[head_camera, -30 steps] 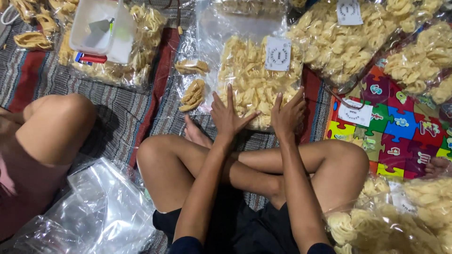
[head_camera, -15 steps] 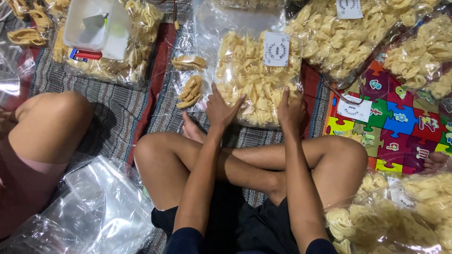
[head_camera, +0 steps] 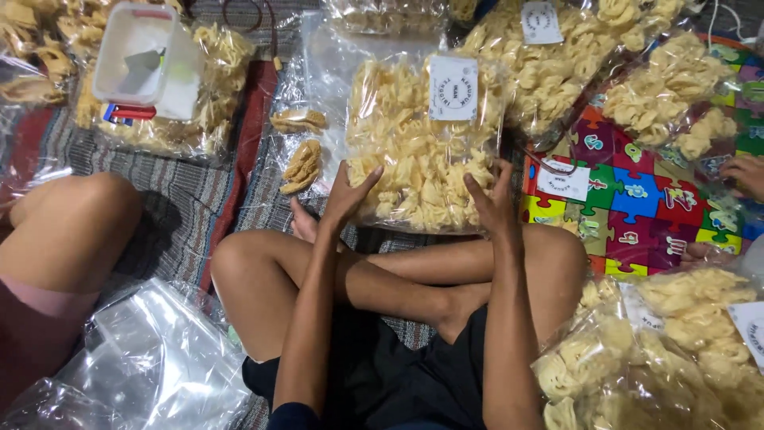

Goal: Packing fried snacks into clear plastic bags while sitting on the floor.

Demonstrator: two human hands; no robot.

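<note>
Left hand, right hand flank cracker bag, touching.

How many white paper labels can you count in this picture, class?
5: one on the bag between the hands, one on the top bag, one loose on the puzzle mat, two at bottom right. More may be hidden.

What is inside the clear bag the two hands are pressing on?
The clear bag is packed with pale yellow crackers, and a white label sits near its top. The left hand and right hand cover its lower corners, so what lies beneath them is hidden.
</note>
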